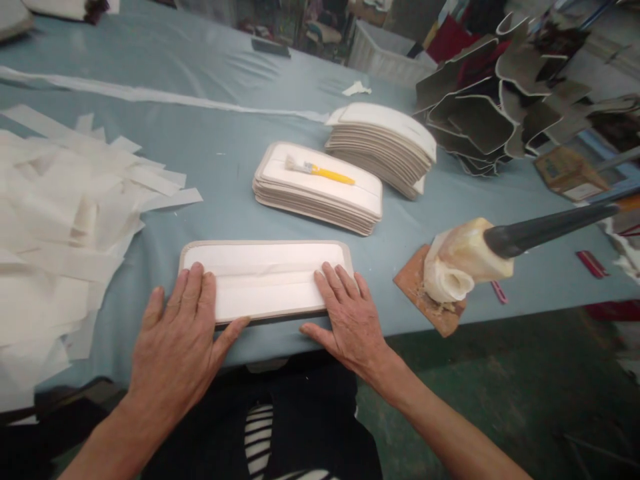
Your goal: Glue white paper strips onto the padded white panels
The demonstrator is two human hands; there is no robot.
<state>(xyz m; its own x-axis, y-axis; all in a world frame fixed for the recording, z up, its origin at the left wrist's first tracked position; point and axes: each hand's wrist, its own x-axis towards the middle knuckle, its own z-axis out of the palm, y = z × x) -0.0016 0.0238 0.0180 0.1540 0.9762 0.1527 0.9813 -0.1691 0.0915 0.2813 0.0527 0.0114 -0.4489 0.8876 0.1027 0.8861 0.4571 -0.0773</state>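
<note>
Fingers flat: left hand, right hand on panel.

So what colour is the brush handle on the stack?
Yellow; the brush handle shows best in the head view.

left hand flat, fingers spread | right hand flat, palm down

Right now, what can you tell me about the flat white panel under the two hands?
The panel is a long flat piece with rounded corners, a cream face and a beige border. A pale strip runs lengthwise along it. It lies flat at the near edge of the blue-grey table, the left hand spread on its left end, the right hand on its right.
</note>
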